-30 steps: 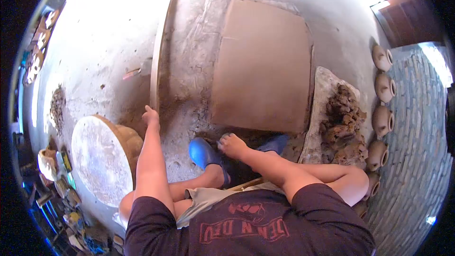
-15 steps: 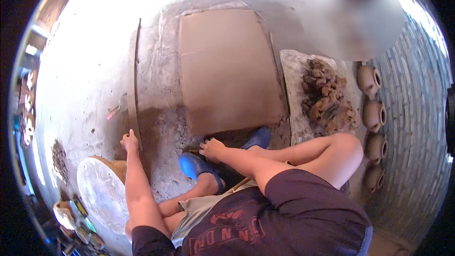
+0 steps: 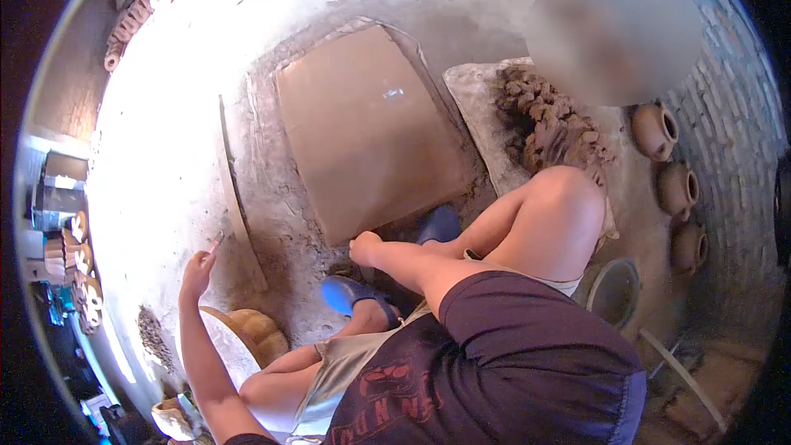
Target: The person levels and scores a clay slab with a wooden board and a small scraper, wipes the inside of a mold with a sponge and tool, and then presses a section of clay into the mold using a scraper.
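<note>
My left hand (image 3: 196, 274) is closed on a small pinkish tool (image 3: 216, 241), left of a long thin wooden strip (image 3: 235, 198) that lies on the floor. At the near edge of a smooth brown clay slab (image 3: 362, 132), my right hand (image 3: 362, 248) has its fingers curled in; whether anything is in them is hidden. The slab lies flat on the floor in front of my blue shoes (image 3: 346, 292).
Right of the slab, clay lumps (image 3: 552, 119) lie on a pale sheet (image 3: 470, 91). Round pots (image 3: 677, 189) line the right side. A round pale board (image 3: 222, 346) rests on a tan bulging object (image 3: 259, 334) at lower left. A blurred patch covers the upper right.
My left hand has let go of the wooden strip, moved left and taken hold of the small tool. My right hand stays by the slab's near edge, fingers more closed. The view has turned.
</note>
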`<action>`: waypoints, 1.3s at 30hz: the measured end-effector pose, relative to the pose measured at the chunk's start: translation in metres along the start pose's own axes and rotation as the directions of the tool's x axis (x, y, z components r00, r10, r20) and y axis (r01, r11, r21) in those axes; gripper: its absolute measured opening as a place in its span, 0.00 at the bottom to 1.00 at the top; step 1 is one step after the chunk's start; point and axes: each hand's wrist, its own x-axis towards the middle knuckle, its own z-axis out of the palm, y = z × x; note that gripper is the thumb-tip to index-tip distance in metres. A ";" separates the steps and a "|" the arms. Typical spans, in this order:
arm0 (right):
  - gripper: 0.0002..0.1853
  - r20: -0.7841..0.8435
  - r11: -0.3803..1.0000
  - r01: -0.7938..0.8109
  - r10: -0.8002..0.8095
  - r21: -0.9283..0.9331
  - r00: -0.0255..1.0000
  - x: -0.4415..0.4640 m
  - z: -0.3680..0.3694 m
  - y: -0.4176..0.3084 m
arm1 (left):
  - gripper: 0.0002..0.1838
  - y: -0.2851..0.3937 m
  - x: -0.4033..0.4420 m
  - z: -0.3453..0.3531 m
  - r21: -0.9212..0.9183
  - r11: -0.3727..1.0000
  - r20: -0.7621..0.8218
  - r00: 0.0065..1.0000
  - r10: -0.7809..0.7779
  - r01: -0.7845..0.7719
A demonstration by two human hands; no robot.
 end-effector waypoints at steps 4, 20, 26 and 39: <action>0.17 0.045 0.945 0.220 -0.216 -0.241 0.975 -0.013 0.030 -0.022 | 0.24 0.044 -0.054 -0.025 0.031 0.999 -0.041 0.998 0.043 -0.042; 0.19 -0.074 0.948 0.139 -0.167 -0.285 0.983 0.004 0.053 -0.025 | 0.24 0.052 -0.119 0.021 -0.329 0.934 0.213 0.975 -0.068 0.137; 0.15 -0.160 0.985 -0.037 0.010 -0.170 0.987 0.072 0.092 -0.020 | 0.23 0.069 -0.121 0.006 -0.345 0.928 0.196 0.978 -0.076 0.141; 0.16 -0.290 0.884 0.292 -0.406 -0.365 0.867 -0.039 -0.289 0.025 | 0.20 0.059 -0.135 -0.001 -0.392 0.918 0.140 0.990 -0.011 0.066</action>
